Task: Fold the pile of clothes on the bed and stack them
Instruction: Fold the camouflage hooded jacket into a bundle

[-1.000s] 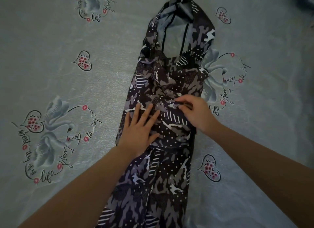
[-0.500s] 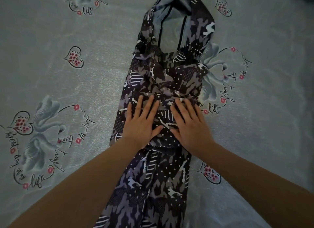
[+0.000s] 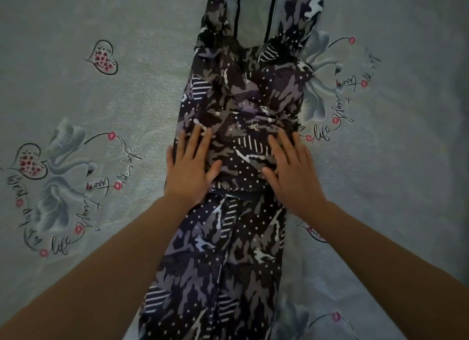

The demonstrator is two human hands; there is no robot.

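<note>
A dark camouflage-print garment (image 3: 241, 98) with white dots and stripes lies lengthwise on the bed, folded narrow, its neck opening at the top edge of the view. My left hand (image 3: 190, 169) presses flat on the garment's left edge at its middle, fingers straight. My right hand (image 3: 291, 172) presses flat on the right edge at the same height, fingers straight. A folded-over hem runs across the cloth between my wrists. The lower part of the garment (image 3: 215, 276) stretches toward me between my forearms.
The bed is covered by a pale grey-blue sheet (image 3: 101, 98) printed with swans, hearts and script. No other clothes show in this view.
My right hand went from pinching the cloth to lying flat. Both hands have slid apart from the middle to the garment's side edges. The view has moved closer.
</note>
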